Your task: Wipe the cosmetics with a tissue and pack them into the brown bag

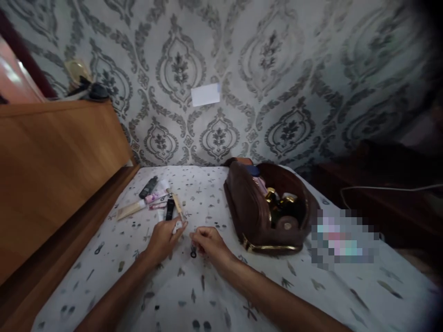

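My left hand [163,237] is closed around a small whitish, crumpled-looking thing [177,227] whose kind I cannot make out. Just right of it, my right hand [211,243] pinches something mostly hidden by the fingers. A small dark ring [193,253] shows directly below those fingertips; whether it hangs from them is unclear. Beyond my left hand lie a black tube [169,210], a slim cream-coloured stick [177,203], a pink-patterned tube [157,197], a beige tube [129,210] and a dark grey container [148,186].
An open brown cosmetic bag [242,207] with a gold zip stands right of my hands, holding gold-capped bottles [272,196]. White patterned cloth [204,299] covers the surface. A wooden cabinet [62,180] borders the left, a papered wall [218,138] the back. A blurred-out patch lies right.
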A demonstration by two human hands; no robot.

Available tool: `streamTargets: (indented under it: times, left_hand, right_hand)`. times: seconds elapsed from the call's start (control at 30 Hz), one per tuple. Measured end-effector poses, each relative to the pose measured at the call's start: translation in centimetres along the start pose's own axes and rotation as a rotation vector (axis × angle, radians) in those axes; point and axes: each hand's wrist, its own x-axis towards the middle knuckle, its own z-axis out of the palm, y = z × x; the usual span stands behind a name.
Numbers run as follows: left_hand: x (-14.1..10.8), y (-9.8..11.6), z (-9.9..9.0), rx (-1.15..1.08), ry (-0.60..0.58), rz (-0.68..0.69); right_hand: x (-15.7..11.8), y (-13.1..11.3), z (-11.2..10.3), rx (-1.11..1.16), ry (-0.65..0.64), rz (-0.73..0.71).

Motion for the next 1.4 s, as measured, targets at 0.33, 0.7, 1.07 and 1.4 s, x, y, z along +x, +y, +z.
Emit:
streamTargets:
  times: [0.33,0.7,1.07,1.4]
  left_hand:
    - [2.7,-9.7,-4.5,0.26,0.223,-0.385]
    - [5.5,-10.9,-4.0,0.498,0.021,-0.386]
    - [9.5,-8.8,-3.6,0.572,-0.129,-0.092]
    - [13.3,-9.5,-3.4,0.582,-0.243,0.181]
  right_hand:
    - [-0.9,2.7,2.6,-0.062,0.017,-0.191]
    - [-1.1,3.1,2.3,-0.201,-0.048,-0.225]
    - [-1.1,3.3,2.5,-0.181,-0.037,-0.247]
    - [-1.0,4.3,1.9,-0.164,0.002,-0.269]
